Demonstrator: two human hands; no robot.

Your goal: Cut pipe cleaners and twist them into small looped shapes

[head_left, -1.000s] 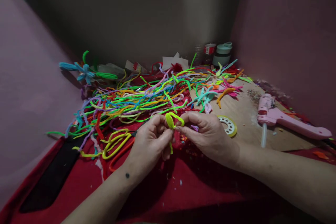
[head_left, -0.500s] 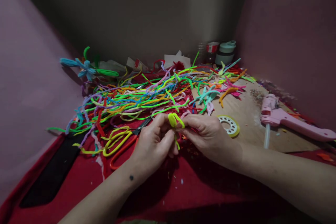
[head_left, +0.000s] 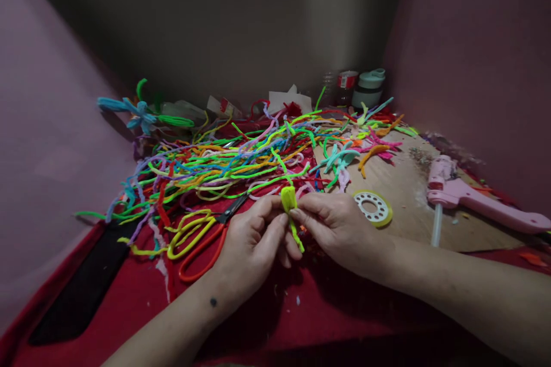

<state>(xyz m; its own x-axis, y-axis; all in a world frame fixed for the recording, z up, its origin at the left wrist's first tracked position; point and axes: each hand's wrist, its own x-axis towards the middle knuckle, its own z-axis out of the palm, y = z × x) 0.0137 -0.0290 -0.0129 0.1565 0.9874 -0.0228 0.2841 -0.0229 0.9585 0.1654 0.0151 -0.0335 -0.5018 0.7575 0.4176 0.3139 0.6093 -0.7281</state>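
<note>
Left hand [head_left: 253, 241], right hand [head_left: 346, 232]: fingers pinched yellow pipe cleaner [head_left: 288, 198], apparently keeping folds together | Scissors [head_left: 227, 215]: lay beside left hand, likely for reach | Glue gun [head_left: 456, 194]: across cardboard's [head_left: 408, 226] right edge

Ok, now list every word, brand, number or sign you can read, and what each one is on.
No text can be read here.
Red label on the dark bottle: pale marks, too small and blurred to read.
Red patch on the white packet: too blurred to tell if it is lettering.
</note>
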